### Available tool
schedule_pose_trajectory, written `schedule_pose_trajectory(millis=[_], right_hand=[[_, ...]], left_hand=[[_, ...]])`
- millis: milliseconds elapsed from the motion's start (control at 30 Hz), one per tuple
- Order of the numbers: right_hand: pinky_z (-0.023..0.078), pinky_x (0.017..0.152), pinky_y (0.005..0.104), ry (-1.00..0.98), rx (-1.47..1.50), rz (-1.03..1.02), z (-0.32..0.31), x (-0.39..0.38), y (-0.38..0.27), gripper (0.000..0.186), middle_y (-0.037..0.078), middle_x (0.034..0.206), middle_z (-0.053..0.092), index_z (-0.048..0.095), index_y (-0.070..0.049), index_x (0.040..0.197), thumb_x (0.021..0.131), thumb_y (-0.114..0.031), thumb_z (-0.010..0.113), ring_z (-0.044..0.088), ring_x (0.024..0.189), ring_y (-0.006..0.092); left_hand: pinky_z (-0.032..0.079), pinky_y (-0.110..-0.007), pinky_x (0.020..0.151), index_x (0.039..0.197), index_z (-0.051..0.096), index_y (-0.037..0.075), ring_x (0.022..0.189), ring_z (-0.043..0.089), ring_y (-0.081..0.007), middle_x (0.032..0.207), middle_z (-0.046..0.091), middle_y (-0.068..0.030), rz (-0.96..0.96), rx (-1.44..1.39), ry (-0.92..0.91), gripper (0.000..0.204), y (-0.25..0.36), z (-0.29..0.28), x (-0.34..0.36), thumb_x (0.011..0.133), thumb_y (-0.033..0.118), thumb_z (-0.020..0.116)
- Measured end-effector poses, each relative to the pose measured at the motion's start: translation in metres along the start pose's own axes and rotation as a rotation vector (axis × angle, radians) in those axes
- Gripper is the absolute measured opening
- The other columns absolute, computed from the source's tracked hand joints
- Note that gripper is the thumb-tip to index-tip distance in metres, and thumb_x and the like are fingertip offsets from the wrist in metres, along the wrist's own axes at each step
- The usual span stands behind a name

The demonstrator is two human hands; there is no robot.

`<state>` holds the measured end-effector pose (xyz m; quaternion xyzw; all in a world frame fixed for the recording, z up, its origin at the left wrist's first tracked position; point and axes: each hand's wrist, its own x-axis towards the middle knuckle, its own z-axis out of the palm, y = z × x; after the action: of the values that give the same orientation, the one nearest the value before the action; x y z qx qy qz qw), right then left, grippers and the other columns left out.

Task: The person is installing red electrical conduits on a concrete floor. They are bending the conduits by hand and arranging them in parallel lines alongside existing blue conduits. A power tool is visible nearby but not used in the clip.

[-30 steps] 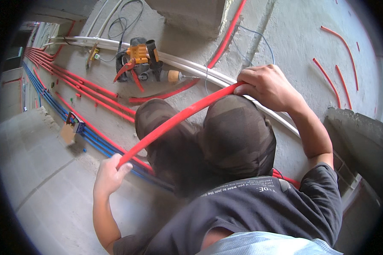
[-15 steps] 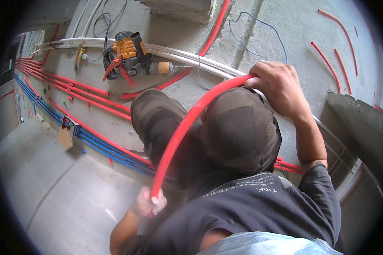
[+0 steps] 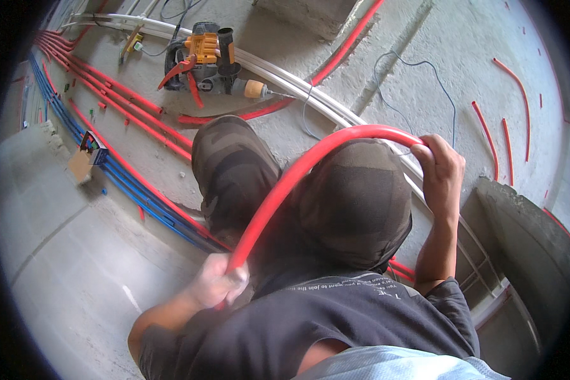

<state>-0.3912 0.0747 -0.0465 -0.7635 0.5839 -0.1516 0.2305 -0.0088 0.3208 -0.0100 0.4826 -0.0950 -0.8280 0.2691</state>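
A long red pipe arches in front of my camouflage-patterned knees. Its lower end is wrapped in my left hand, close to my shirt; a short stub shows below the fist. Around the upper end my right hand is closed, to the right of my right knee. Between the two hands the pipe curves smoothly, passing over or just before that knee; whether it touches I cannot tell. Beyond my left knee an orange and black rotary hammer drill lies on the floor, with a red-handled pipe cutter against it.
White conduits cross the concrete floor. Red pipes and blue pipes run along the left, beside an open small box. Short red pipe pieces lie right. A thin grey-blue cable loops at the back.
The pipe's right end has come down, and its upper part bends more sharply. My right hand has moved down and right with it. The view has turned slightly.
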Motion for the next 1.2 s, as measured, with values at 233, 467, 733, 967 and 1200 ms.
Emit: schedule_pose_trajectory(millis=[233,467,733,967,1200], right_hand=[[0.051,0.067,0.0426,0.065,-0.036,0.155,-0.009,-0.024,0.023,0.027,0.021,0.08,0.066,0.072,-0.001,0.099,0.102,-0.028,0.068,0.067,0.07,0.0361],[0.048,0.065,0.041,0.174,0.017,0.263,-0.007,-0.048,0.021,0.027,0.021,0.078,0.063,0.07,0.0,0.1,0.104,-0.026,0.069,0.062,0.066,0.0332],[0.047,0.065,0.0419,0.188,-0.017,0.294,-0.005,-0.08,0.025,0.028,0.021,0.077,0.059,0.068,0.001,0.1,0.107,-0.025,0.062,0.058,0.065,0.0312],[0.043,0.063,0.0364,0.222,0.02,0.325,0.0,-0.099,0.021,0.043,0.013,0.072,0.052,0.064,0.001,0.098,0.113,-0.039,0.057,0.049,0.067,0.0178],[0.041,0.061,0.0383,0.222,-0.013,0.35,-0.003,-0.102,0.028,0.046,0.014,0.072,0.05,0.062,0.001,0.097,0.114,-0.041,0.054,0.048,0.065,0.0218]], left_hand=[[0.041,-0.023,0.047,0.087,0.056,0.008,0.049,0.05,-0.0057,0.063,0.053,0.0012,-0.091,0.331,-0.016,0.05,0.067,-0.002,0.032,0.108,0.053,0.063],[0.041,-0.028,0.043,0.081,0.055,0.002,0.043,0.05,-0.0134,0.056,0.053,-0.0054,0.03,0.217,-0.001,0.06,0.064,0.012,0.058,0.109,0.056,0.057],[0.04,-0.028,0.041,0.08,0.055,0.004,0.041,0.049,-0.014,0.055,0.05,-0.0051,-0.019,0.299,0.009,0.07,0.076,0.033,0.075,0.11,0.067,0.045],[0.039,-0.029,0.04,0.078,0.054,0.005,0.04,0.047,-0.015,0.053,0.049,-0.0055,-0.023,0.366,0.079,0.071,0.098,0.043,0.093,0.11,0.068,0.041],[0.038,-0.029,0.04,0.079,0.056,0.005,0.039,0.048,-0.0152,0.053,0.049,-0.0054,0.021,0.461,0.014,0.073,0.109,0.03,0.108,0.11,0.069,0.042]])
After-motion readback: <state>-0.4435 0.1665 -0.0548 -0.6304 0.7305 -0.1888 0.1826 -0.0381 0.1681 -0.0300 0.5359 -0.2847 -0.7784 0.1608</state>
